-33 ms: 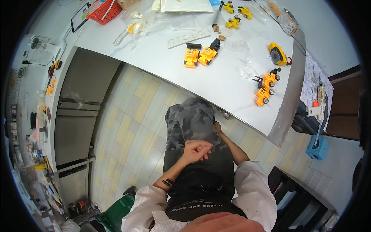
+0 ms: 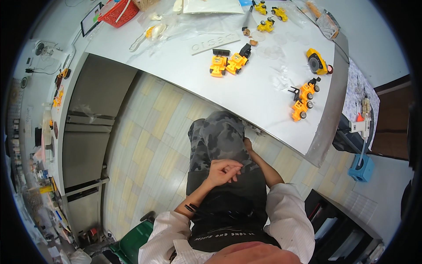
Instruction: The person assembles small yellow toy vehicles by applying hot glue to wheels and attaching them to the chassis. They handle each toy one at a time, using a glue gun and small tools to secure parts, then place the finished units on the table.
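On the bench (image 2: 263, 97) here, toy tractors (image 2: 301, 106) sit near the right edge, left hand (image 2: 222, 172) loosely curled, empty, right hand (image 2: 248, 144) fingers too hidden to tell.

Of hands there are two: one left hand (image 2: 224, 171) and one right hand (image 2: 247, 144), the latter partly hidden. The tabletop (image 2: 184, 75) carries seven toy vehicles: three small yellow vehicles (image 2: 266, 25) by the far edge, two orange loaders (image 2: 218, 66) toward the near edge and two orange tractors (image 2: 302, 108) near the right edge. Also on it are one round-faced yellow device (image 2: 314, 62), one lettered slab (image 2: 214, 44), one red basket (image 2: 116, 16) and two brown lumps (image 2: 253, 43). The overlapping clear scraps (image 2: 281, 79) cannot be counted.
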Action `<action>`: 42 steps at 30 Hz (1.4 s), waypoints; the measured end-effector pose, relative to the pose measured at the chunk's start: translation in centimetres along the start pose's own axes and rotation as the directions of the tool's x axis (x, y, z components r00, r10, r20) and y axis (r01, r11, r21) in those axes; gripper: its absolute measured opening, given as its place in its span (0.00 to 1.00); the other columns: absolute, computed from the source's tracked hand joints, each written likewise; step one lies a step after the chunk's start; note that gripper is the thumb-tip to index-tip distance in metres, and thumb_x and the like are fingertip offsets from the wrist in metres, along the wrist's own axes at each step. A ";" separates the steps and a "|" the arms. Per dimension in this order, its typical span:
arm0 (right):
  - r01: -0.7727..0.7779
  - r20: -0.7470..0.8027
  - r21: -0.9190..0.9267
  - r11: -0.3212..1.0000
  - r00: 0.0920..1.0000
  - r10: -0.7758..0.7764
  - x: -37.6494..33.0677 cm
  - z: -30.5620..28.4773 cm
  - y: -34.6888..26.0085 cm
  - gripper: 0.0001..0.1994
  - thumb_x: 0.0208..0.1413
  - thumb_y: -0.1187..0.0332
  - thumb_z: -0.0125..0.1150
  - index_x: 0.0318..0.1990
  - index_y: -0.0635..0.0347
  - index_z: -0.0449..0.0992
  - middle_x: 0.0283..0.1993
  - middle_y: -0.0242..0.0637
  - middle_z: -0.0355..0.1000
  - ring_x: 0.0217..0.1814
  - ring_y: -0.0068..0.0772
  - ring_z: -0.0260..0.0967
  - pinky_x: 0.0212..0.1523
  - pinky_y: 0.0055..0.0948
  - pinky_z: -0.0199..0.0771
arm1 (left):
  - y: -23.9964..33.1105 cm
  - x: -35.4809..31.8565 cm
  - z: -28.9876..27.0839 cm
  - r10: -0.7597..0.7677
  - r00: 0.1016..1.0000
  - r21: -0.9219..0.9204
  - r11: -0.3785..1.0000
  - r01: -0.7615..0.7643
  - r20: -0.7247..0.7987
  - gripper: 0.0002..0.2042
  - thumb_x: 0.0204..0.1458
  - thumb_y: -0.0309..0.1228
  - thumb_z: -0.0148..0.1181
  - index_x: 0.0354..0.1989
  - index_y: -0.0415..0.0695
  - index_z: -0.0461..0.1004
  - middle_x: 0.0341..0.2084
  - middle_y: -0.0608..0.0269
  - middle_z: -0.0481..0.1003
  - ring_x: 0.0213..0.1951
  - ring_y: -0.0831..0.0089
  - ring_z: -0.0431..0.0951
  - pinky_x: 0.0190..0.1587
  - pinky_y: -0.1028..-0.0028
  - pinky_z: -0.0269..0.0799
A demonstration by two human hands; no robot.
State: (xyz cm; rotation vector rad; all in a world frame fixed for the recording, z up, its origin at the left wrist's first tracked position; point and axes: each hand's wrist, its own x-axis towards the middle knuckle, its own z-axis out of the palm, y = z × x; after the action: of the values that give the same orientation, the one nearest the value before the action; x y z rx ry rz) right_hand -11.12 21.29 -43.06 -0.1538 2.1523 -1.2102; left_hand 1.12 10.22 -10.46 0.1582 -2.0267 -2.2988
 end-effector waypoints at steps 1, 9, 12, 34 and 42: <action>-0.057 0.015 -0.087 0.995 0.998 0.059 -1.2 0.1 -2.3 0.15 0.52 0.59 0.61 0.39 0.64 0.79 0.39 0.54 0.77 0.43 0.56 0.76 0.42 0.44 0.76 | 0.0 -0.5 -0.4 -0.009 1.000 0.015 1.000 0.009 -0.020 0.05 0.56 0.20 0.58 0.39 0.34 0.78 0.21 0.59 0.79 0.16 0.81 0.77 0.15 0.85 0.67; -0.262 -0.038 -0.240 0.935 0.965 0.260 -0.3 -2.1 -4.6 0.28 0.46 0.46 0.67 0.42 0.66 0.79 0.45 0.57 0.76 0.52 0.54 0.74 0.49 0.46 0.74 | 0.4 0.5 0.5 0.048 0.999 0.030 0.998 -0.049 0.021 0.05 0.56 0.19 0.58 0.38 0.33 0.78 0.21 0.57 0.79 0.17 0.79 0.78 0.15 0.84 0.68; -0.290 -0.034 -0.200 0.936 0.957 0.290 -0.2 -2.4 -4.7 0.30 0.44 0.45 0.68 0.43 0.66 0.79 0.47 0.56 0.75 0.54 0.54 0.73 0.50 0.45 0.74 | 0.3 0.5 0.6 0.059 0.998 0.042 0.997 -0.060 0.023 0.05 0.56 0.19 0.58 0.38 0.33 0.78 0.21 0.57 0.79 0.17 0.78 0.78 0.15 0.84 0.68; -0.119 0.070 0.448 0.886 0.993 0.098 -16.9 -12.4 -0.9 0.03 0.57 0.76 0.56 0.36 0.65 0.75 0.31 0.33 0.76 0.34 0.23 0.73 0.38 0.23 0.72 | 20.6 19.7 -1.2 0.639 0.769 0.968 0.168 -0.184 0.036 0.14 0.46 0.35 0.67 0.40 0.43 0.79 0.36 0.59 0.77 0.41 0.61 0.74 0.42 0.64 0.73; -0.056 0.003 0.235 0.970 0.998 0.057 -21.9 -15.8 -0.8 0.04 0.60 0.75 0.56 0.40 0.65 0.74 0.33 0.31 0.76 0.34 0.18 0.72 0.38 0.21 0.73 | 20.1 23.3 -0.6 0.451 0.891 0.989 0.092 -0.116 0.062 0.12 0.47 0.35 0.64 0.38 0.43 0.81 0.31 0.58 0.79 0.40 0.57 0.75 0.41 0.61 0.74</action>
State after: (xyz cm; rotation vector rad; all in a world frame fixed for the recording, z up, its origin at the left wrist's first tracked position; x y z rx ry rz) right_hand -3.62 40.95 -26.13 0.0120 1.9835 -1.4202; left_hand -22.24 4.26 8.74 0.0817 -2.6716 -0.2901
